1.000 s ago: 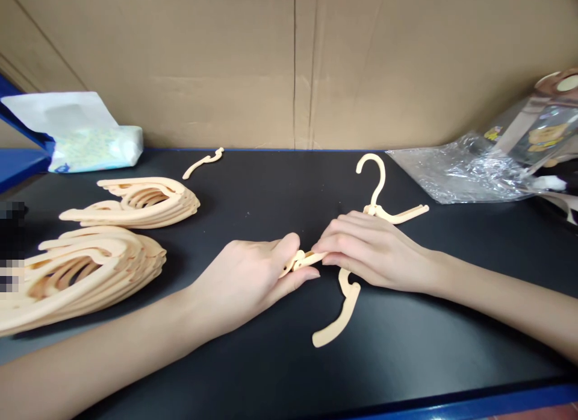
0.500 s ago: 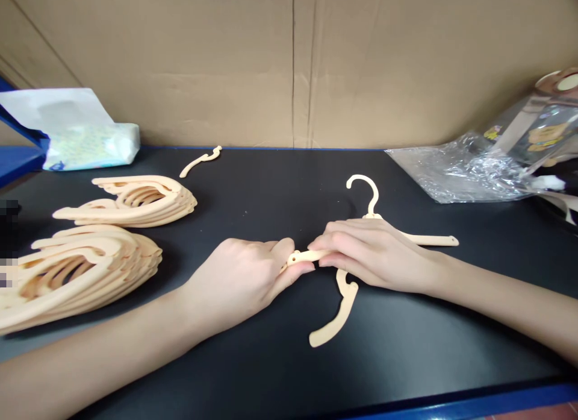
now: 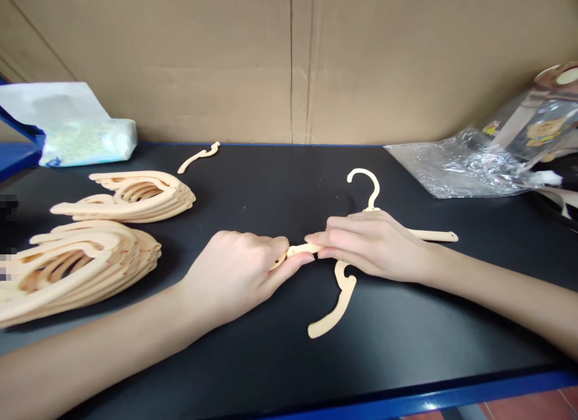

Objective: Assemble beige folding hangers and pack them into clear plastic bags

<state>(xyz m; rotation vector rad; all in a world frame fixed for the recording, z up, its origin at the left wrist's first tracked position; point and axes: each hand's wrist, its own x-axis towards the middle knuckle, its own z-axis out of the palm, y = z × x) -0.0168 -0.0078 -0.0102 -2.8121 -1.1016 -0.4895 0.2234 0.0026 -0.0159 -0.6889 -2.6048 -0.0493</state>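
Between my two hands is a cream plastic hanger piece. My left hand is closed, its thumb and fingers gripping the left end, where a small hole shows. From the other side my right hand pinches the same piece. Most of what lies inside both hands is hidden. Under and around my right hand lie more cream hanger parts: a hook behind it, a straight bar to its right, and a curved arm in front. Whether these parts are joined beneath the hand, I cannot tell.
Two stacks of cream hanger parts, a rear stack and a front stack, lie at left. Behind them are a loose hanger arm and a tissue pack. A clear plastic bag lies at right. Cardboard stands behind the black tabletop.
The hanger piece between my hands has shifted slightly, and its left end now sits closer against my left thumb. The whole view has tilted a little; the loose parts lie as before.
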